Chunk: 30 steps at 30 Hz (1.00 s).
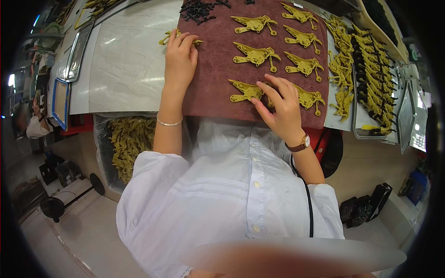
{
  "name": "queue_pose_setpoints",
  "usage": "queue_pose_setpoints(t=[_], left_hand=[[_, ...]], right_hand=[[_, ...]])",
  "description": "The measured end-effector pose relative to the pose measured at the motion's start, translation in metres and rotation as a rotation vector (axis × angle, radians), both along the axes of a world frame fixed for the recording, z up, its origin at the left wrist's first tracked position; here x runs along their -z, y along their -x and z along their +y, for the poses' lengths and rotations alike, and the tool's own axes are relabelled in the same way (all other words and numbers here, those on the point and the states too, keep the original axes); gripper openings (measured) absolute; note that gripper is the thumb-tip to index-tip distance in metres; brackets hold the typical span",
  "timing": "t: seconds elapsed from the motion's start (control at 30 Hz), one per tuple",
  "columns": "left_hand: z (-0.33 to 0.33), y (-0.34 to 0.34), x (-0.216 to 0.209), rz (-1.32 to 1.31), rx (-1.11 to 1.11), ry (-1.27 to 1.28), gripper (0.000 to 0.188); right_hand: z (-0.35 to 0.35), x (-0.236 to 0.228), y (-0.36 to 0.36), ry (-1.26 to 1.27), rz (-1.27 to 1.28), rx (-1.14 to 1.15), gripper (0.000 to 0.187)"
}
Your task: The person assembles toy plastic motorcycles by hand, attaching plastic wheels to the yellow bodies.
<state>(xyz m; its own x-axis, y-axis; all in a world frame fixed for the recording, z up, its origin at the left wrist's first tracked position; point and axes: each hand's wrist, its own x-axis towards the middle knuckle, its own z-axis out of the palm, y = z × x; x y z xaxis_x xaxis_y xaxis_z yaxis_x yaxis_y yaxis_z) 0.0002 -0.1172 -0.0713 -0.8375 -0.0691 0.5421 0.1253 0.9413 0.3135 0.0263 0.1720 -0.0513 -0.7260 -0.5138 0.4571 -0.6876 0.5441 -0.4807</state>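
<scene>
My left hand point(180, 58) is closed on an olive-yellow plastic part point(199, 42) at the left edge of the maroon cloth mat point(213, 69); much of the part is hidden under the fingers. Nearer to me on the mat, my right hand point(282, 106) has its thumb and forefinger around the right end of a pointed olive-yellow part point(244, 91). Another such part point(309, 98) lies just right of that hand. Several more, such as this part point(256, 54), lie flat in two columns beyond it, pointed ends to the left.
Small black pieces point(199, 11) lie loose at the mat's far left. To the right are a heap of olive-yellow parts point(342, 69) and a tray point(364, 135) with rows of yellow-and-black parts. A clear bag point(103, 148) of yellow parts stands below the table edge at left.
</scene>
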Motion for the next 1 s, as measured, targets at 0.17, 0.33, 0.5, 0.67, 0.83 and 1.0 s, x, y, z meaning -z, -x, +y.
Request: queue_pose_setpoints(t=[0.17, 0.33, 0.5, 0.67, 0.83, 1.0], left_hand=[[0.038, -0.035, -0.055, 0.09, 0.195, -0.103, 0.029], [0.098, -0.075, -0.085, -0.005, 0.822, -0.09, 0.027], [0.107, -0.082, -0.071, 0.054, 0.762, 0.016, 0.016], [0.111, -0.091, -0.064, 0.137, 0.449, -0.838, 0.047], [0.11, -0.09, -0.059, -0.358, 0.409, -1.826, 0.045], [0.105, -0.096, -0.054, -0.452, 0.353, -1.65, 0.041]], right_hand=[[0.009, -0.013, 0.014, 0.342, -0.393, -0.151, 0.037], [0.017, -0.037, 0.036, 1.008, -1.24, -0.343, 0.038], [0.023, -0.041, 0.027, 0.813, -1.329, -0.484, 0.033], [0.019, -0.031, 0.008, 1.001, -0.861, -0.462, 0.029], [0.008, -0.037, -0.014, 0.458, -0.44, -0.549, 0.028], [0.002, -0.026, -0.025, 0.326, -0.203, -0.511, 0.023]])
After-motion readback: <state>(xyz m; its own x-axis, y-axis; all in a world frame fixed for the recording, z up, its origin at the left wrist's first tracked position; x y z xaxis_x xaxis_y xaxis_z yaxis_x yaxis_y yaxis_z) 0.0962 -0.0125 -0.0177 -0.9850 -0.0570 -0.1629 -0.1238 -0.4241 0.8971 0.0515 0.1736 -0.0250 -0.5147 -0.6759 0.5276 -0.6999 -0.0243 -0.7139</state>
